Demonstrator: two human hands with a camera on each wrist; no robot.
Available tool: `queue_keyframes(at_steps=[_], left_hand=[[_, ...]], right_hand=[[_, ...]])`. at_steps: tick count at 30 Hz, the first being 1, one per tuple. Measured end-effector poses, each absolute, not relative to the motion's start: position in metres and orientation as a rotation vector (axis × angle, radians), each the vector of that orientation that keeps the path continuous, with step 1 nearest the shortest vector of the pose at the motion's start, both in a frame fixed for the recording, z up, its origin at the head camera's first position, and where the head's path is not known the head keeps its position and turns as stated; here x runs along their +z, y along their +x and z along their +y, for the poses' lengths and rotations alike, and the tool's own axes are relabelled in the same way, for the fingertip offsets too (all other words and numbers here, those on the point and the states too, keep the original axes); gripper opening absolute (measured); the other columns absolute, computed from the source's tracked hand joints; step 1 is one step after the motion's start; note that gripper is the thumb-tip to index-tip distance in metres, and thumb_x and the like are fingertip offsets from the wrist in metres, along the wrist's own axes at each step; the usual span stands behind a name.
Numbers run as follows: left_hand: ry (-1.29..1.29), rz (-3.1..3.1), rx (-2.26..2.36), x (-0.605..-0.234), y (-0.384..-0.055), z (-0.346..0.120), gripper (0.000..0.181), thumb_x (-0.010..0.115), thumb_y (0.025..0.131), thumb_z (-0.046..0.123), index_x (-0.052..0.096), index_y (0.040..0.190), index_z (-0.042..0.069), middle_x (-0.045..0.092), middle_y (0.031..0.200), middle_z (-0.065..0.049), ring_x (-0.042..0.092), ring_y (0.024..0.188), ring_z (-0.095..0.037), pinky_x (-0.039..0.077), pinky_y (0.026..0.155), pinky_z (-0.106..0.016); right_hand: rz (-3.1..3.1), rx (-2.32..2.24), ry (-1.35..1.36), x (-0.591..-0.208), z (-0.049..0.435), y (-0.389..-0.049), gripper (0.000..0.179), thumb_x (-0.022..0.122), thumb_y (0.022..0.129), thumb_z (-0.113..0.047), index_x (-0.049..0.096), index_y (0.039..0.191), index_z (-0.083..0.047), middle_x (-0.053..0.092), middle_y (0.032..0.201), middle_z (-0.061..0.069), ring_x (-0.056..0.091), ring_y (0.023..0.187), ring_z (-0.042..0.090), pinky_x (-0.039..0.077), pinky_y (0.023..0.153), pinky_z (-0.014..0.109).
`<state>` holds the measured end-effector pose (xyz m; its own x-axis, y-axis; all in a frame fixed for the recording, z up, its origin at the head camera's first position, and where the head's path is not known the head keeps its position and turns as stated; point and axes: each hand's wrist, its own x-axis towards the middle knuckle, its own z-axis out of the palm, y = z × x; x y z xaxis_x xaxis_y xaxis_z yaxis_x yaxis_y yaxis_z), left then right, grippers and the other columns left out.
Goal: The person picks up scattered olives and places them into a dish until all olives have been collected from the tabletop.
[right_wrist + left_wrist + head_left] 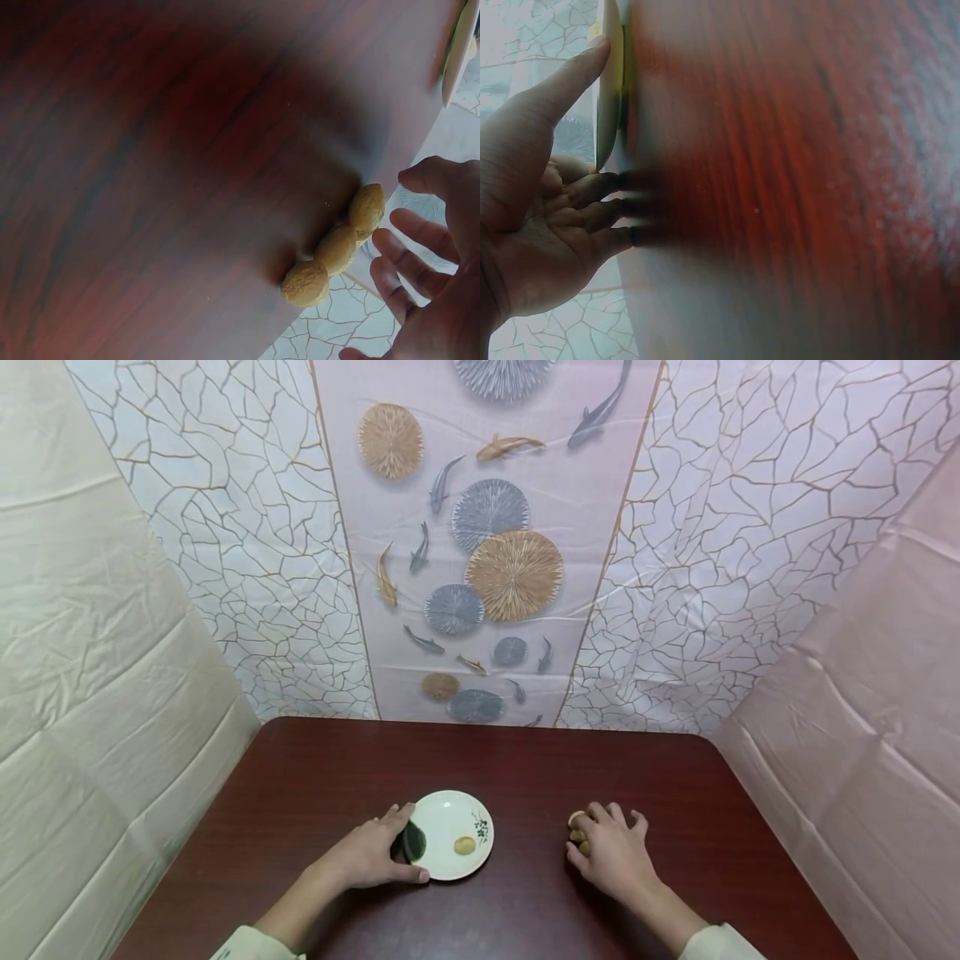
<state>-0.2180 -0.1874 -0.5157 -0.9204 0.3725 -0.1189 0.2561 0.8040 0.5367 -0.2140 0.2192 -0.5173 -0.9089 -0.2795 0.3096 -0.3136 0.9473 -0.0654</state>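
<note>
A white round plate (447,816) with a dark green patch on its left side and a small plant print on its right lies left of centre on the table. On it rests one golden oval piece (465,845). My left hand (367,853) holds the plate by its left edge, thumb at the near rim and index finger at the far rim; its other fingertips reach the tabletop. My right hand (617,852) is spread over a row of small wrinkled golden-brown oval pieces (336,250). In the right wrist view, its fingers (427,232) are loosely bent and apart from them.
Dark reddish-brown tabletop (517,760) lies between the plate and the row of pieces. A patterned cloth wall (480,568) stands behind the table, and pale cloth sides (847,727) rise at left and right.
</note>
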Motion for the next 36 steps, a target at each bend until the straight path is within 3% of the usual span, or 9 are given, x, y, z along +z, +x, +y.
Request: queue_keyframes(at_steps=[16,36], left_hand=[[0.483,2.775,0.788,-0.515,-0.218,-0.188,0.125,0.094,0.08,0.063,0.037,0.17,-0.001,0.041,0.169,-0.038,0.048,0.147,-0.068,0.042,0.121,-0.077],[0.48,2.78,0.779,-0.517,-0.217,-0.188,0.124,0.093,0.08,0.063,0.038,0.17,-0.001,0.042,0.17,-0.036,0.049,0.147,-0.067,0.043,0.121,-0.076]], right_hand=[[-2.793,0.146,0.315,-0.523,0.218,-0.219,0.024,0.094,0.082,-0.026,0.079,0.099,-0.017,0.072,0.104,0.009,0.063,0.107,0.039,0.042,0.103,0.087],[-2.782,0.184,0.326,-0.529,0.212,-0.223,0.023,0.093,0.079,-0.019,0.077,0.095,-0.016,0.069,0.093,0.004,0.062,0.098,0.033,0.046,0.096,0.077]])
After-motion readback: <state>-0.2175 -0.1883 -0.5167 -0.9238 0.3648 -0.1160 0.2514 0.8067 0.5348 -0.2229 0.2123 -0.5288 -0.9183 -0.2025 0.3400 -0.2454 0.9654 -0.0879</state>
